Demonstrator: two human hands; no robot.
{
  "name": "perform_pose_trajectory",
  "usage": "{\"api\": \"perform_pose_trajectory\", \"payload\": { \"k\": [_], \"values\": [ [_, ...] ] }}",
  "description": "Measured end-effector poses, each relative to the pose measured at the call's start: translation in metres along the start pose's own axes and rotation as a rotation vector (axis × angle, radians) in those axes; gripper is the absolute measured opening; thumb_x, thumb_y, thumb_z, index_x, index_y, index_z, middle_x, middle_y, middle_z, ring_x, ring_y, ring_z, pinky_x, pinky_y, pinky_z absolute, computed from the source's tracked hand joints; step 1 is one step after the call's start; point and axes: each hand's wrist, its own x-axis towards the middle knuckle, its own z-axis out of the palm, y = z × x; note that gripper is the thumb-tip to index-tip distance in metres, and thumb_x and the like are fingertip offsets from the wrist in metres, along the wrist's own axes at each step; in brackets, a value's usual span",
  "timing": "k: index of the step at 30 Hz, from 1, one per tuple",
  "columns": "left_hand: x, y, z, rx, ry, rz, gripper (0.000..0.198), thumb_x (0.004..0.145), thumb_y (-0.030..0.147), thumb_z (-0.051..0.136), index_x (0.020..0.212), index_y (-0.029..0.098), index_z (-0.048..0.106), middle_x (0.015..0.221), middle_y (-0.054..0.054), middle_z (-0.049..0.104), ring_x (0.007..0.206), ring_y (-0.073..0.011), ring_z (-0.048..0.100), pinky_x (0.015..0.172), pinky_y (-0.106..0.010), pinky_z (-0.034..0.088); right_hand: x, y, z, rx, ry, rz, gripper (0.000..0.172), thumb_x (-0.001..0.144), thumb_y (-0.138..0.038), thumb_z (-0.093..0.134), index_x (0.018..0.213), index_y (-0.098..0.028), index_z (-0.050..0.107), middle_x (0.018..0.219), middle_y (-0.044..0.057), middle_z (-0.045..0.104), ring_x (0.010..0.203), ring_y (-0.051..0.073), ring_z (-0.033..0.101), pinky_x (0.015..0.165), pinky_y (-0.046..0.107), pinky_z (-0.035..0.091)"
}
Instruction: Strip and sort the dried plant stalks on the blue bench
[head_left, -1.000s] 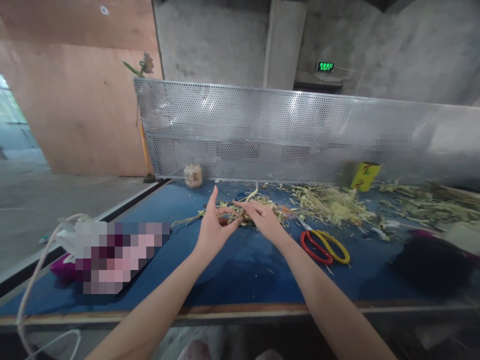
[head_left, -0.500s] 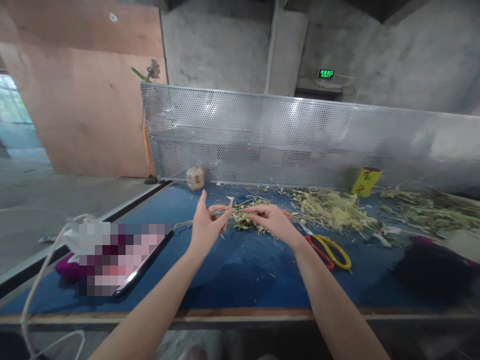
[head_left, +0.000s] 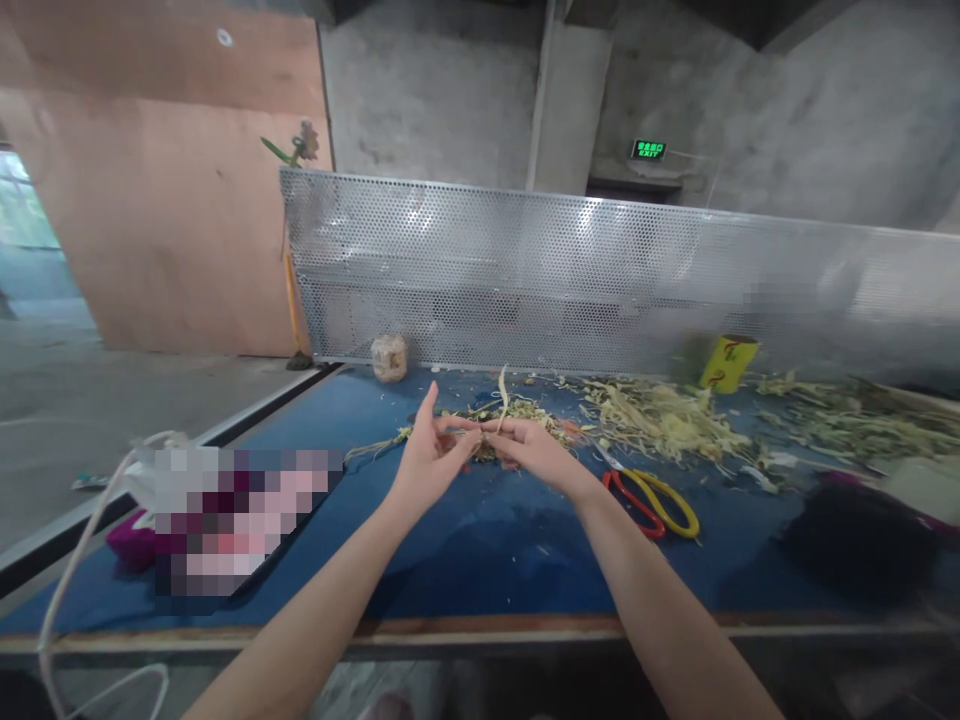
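My left hand (head_left: 429, 458) and my right hand (head_left: 536, 455) meet over the middle of the blue table, fingertips touching or nearly so. Both are closed in a pinch on a thin plant stem. A pale peeled strip (head_left: 502, 392) sticks up from between the right fingers. My left thumb points up, away from the pinch. Under and behind the hands lies a heap of greenish plant scraps (head_left: 544, 415), partly covered by them. Thin stems (head_left: 375, 446) stretch out left of my left hand. What exactly lies between the fingertips is hard to see.
Scissors (head_left: 656, 503) with red and yellow handles lie right of my right forearm. Beyond are a pile of shredded strips (head_left: 660, 415) and a yellow roll (head_left: 729, 362). A whitish block (head_left: 389, 358) stands by the perforated metal screen (head_left: 480, 270). A blurred-out flat object (head_left: 247, 530) lies left.
My hands have come closer together, the left one shifting right. The pale strip now stands higher, at my right fingers instead of near my left fingertips.
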Motion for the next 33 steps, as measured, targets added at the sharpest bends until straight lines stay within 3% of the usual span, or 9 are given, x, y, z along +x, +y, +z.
{"api": "perform_pose_trajectory", "payload": {
  "k": [5,11,17,20,23,26,30,33],
  "values": [
    [0.006,-0.003,-0.005,0.044,0.065,-0.006,0.090,0.065,0.021,0.060,0.134,0.015,0.003,0.074,-0.002,0.061,0.064,-0.0135,0.059,0.060,-0.029,0.051,-0.001,-0.003,-0.002,-0.138,0.045,-0.025,0.029,0.076,-0.038,0.051,0.090,-0.014,0.058,0.053,-0.005,0.040,0.045,0.005,0.037,0.045,0.018,0.031],
    [0.005,0.000,-0.007,0.207,0.081,-0.016,0.089,0.066,0.019,0.059,0.134,0.011,0.004,0.068,-0.003,0.064,0.056,-0.0135,0.058,0.057,-0.028,0.049,-0.002,-0.004,-0.001,-0.250,0.104,0.002,0.028,0.076,-0.041,0.049,0.078,-0.014,0.057,0.051,-0.004,0.045,0.042,0.005,0.038,0.041,0.017,0.031],
    [0.009,0.004,-0.014,0.193,0.198,0.002,0.074,0.065,0.022,0.061,0.129,0.009,0.025,0.069,-0.004,0.064,0.061,-0.0140,0.060,0.067,-0.031,0.049,0.000,0.000,0.001,-0.226,0.053,0.082,0.026,0.076,-0.038,0.048,0.076,-0.014,0.059,0.049,-0.005,0.045,0.038,0.004,0.036,0.035,0.016,0.029],
    [0.010,0.000,-0.013,0.094,0.225,0.020,0.094,0.064,0.022,0.063,0.134,0.013,0.001,0.073,-0.003,0.065,0.064,-0.0137,0.060,0.067,-0.030,0.049,0.002,0.002,0.001,-0.137,0.080,0.088,0.026,0.076,-0.039,0.049,0.075,-0.014,0.057,0.049,-0.005,0.045,0.036,0.004,0.036,0.035,0.015,0.028],
    [0.008,-0.007,-0.009,-0.018,0.175,-0.103,0.112,0.060,0.021,0.068,0.130,0.018,-0.020,0.094,-0.010,0.063,0.067,-0.0134,0.060,0.062,-0.028,0.049,0.004,0.002,0.001,-0.047,0.155,0.066,0.026,0.075,-0.041,0.049,0.073,-0.015,0.053,0.049,-0.006,0.045,0.037,0.003,0.036,0.036,0.015,0.028],
    [0.007,-0.014,-0.007,-0.078,0.089,-0.225,0.118,0.055,0.019,0.071,0.130,0.016,-0.020,0.095,-0.013,0.064,0.065,-0.0132,0.060,0.058,-0.026,0.048,0.004,0.001,0.002,-0.037,0.151,0.032,0.027,0.073,-0.042,0.051,0.073,-0.015,0.052,0.050,-0.006,0.046,0.038,0.004,0.038,0.037,0.016,0.030],
    [0.005,-0.016,-0.008,-0.065,0.002,-0.197,0.116,0.054,0.017,0.071,0.131,0.011,-0.015,0.070,-0.005,0.067,0.060,-0.0115,0.059,0.057,-0.022,0.045,0.004,-0.001,0.003,-0.113,0.168,0.011,0.026,0.070,-0.040,0.055,0.071,-0.015,0.050,0.049,-0.006,0.046,0.036,0.004,0.038,0.036,0.016,0.029],
    [0.004,-0.013,-0.006,-0.028,-0.018,-0.219,0.119,0.053,0.017,0.072,0.129,0.008,-0.020,0.063,-0.003,0.066,0.051,-0.0105,0.055,0.049,-0.021,0.043,0.004,-0.001,0.003,-0.135,0.200,0.001,0.024,0.071,-0.039,0.054,0.073,-0.015,0.050,0.049,-0.006,0.046,0.036,0.004,0.038,0.035,0.016,0.029]
  ]
}}
